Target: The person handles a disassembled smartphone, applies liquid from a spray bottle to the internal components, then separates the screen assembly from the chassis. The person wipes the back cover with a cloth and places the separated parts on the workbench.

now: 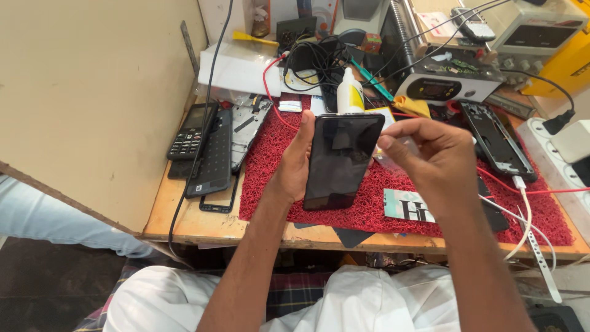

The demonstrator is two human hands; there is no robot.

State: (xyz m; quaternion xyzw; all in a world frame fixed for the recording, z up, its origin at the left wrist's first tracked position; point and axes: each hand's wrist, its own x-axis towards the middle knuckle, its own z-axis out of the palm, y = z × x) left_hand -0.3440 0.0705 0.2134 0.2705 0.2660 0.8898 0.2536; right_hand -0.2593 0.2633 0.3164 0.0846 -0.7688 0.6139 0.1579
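The left hand [296, 161] clasps the smartphone [341, 160] by its long edges above the red mat's [270, 160] middle, while the right hand [433, 157] pinches at its corner, grip unclear; it looks light, slick, breakable.

My left hand [294, 165] holds a smartphone [342, 161] upright over the red mat [369, 206], its tall dark screen blank and glossy, while my right hand's [437, 161] fingertips meet its upper right corner. Behind it stands a white squeeze bottle [350, 93] with a yellow label. On the mat just under my right wrist lies a pale teal and white card [404, 205]. At the left edge of the bench a black keypad phone [189, 131] shows a small grey screen. At the back, a grey station [437, 90] has a dark oblong display.
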